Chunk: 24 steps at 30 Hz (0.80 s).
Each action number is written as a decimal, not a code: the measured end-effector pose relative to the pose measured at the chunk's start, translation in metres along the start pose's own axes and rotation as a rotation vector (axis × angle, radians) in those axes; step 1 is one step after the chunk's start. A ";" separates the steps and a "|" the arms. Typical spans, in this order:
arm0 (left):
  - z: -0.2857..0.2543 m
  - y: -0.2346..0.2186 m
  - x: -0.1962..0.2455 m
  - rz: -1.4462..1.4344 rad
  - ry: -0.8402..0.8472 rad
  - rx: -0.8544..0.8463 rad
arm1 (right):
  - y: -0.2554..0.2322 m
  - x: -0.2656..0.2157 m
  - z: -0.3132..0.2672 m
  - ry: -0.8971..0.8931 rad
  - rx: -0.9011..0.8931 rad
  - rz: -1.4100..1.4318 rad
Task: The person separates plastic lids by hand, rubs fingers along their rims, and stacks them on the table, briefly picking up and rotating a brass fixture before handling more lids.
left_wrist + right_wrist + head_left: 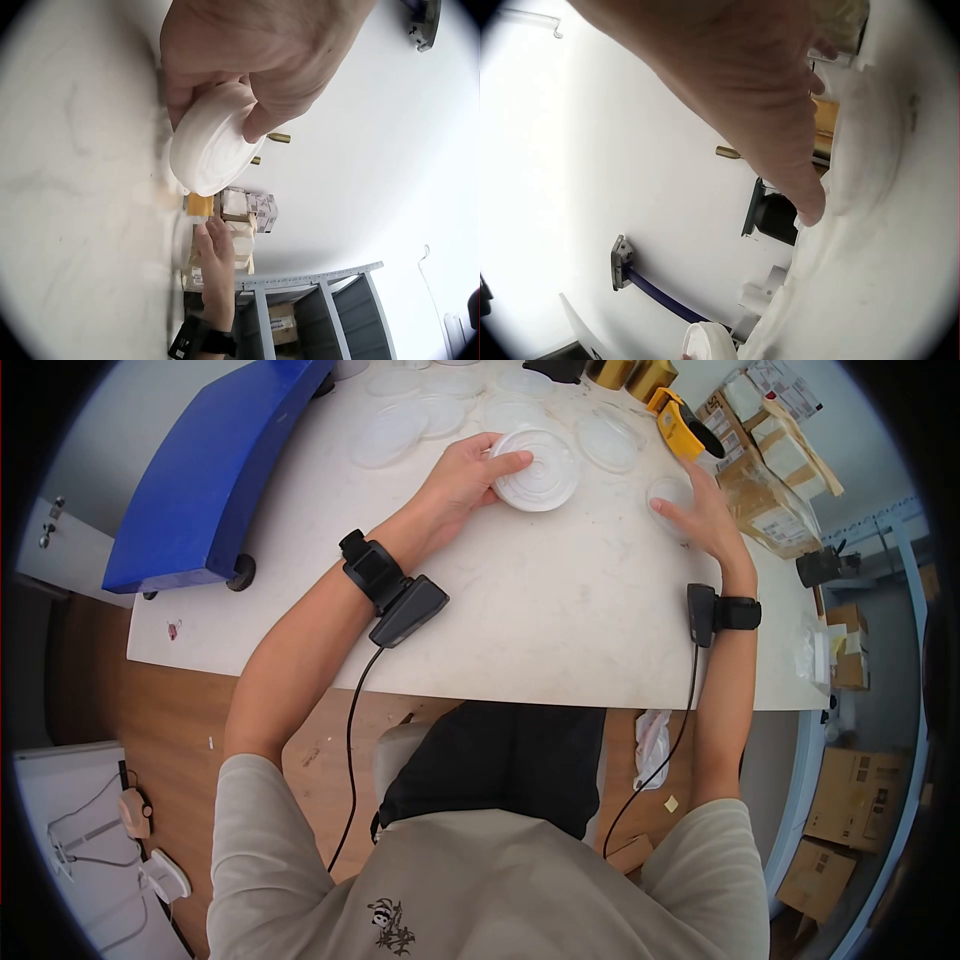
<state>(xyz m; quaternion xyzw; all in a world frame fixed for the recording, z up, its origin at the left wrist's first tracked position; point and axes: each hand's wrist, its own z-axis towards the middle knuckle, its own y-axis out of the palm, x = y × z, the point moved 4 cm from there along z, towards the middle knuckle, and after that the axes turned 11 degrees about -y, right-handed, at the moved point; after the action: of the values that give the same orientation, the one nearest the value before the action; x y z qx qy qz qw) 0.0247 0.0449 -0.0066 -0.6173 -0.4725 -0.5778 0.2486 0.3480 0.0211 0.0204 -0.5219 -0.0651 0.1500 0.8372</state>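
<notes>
My left hand point(462, 485) holds a thick white round plastic lid point(538, 472) above the table, thumb on its ringed face and fingers behind it. In the left wrist view the lid point(214, 146) is tilted, showing its deep rim. Over to the right, my right hand point(708, 520) reaches forward with fingers extended, beside a translucent round lid point(668, 498) that lies on the table. The right wrist view shows the thumb close to this lid point(866, 142), with the other fingers partly hidden behind the hand.
Several clear round lids point(390, 435) lie spread across the back of the white table point(560, 620). A blue curved stand point(215, 470) occupies the left. At the back right are a yellow tape dispenser point(682, 425), cardboard boxes point(765, 500) and gold containers point(650, 378).
</notes>
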 end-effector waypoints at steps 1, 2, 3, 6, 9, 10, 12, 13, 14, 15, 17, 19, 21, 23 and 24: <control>-0.001 0.000 0.001 -0.002 -0.007 -0.002 | 0.004 -0.001 -0.004 0.001 -0.076 0.044; -0.002 0.001 0.001 -0.004 -0.015 -0.005 | 0.007 -0.003 -0.006 0.005 -0.153 0.088; -0.002 0.000 0.001 -0.004 -0.015 -0.004 | 0.006 -0.005 -0.006 0.003 -0.153 0.089; 0.001 -0.001 -0.001 -0.017 -0.025 -0.019 | 0.006 -0.012 -0.004 0.016 -0.258 0.142; 0.002 0.000 -0.001 -0.033 -0.030 -0.030 | 0.001 -0.026 0.001 -0.011 -0.213 0.116; 0.002 0.000 -0.002 -0.038 -0.039 -0.026 | -0.002 -0.033 0.004 -0.052 -0.120 0.145; 0.001 0.001 -0.001 -0.044 -0.048 -0.022 | -0.008 -0.050 0.009 -0.092 -0.028 0.174; 0.000 0.002 0.000 -0.063 -0.052 -0.018 | -0.011 -0.060 0.010 -0.115 0.007 0.242; 0.000 0.003 0.001 -0.083 -0.055 -0.013 | -0.014 -0.069 0.011 -0.138 0.043 0.311; 0.000 0.003 0.001 -0.082 -0.056 -0.012 | -0.015 -0.075 0.012 -0.138 0.044 0.312; 0.000 0.002 0.001 -0.100 -0.041 0.008 | -0.017 -0.088 0.012 -0.222 0.065 0.332; 0.001 0.001 0.001 -0.107 -0.038 0.006 | -0.018 -0.093 0.012 -0.241 0.084 0.341; 0.003 0.000 0.000 -0.115 -0.035 0.004 | -0.020 -0.098 0.012 -0.263 0.101 0.350; 0.004 0.001 -0.001 -0.123 -0.040 -0.003 | -0.020 -0.101 0.011 -0.272 0.068 0.429; 0.004 0.001 -0.001 -0.122 -0.040 -0.004 | -0.020 -0.103 0.011 -0.271 0.069 0.428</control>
<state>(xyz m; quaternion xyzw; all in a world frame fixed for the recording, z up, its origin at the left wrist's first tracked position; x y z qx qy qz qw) 0.0272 0.0475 -0.0082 -0.5994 -0.5128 -0.5804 0.2021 0.2514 -0.0106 0.0482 -0.4700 -0.0594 0.3944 0.7874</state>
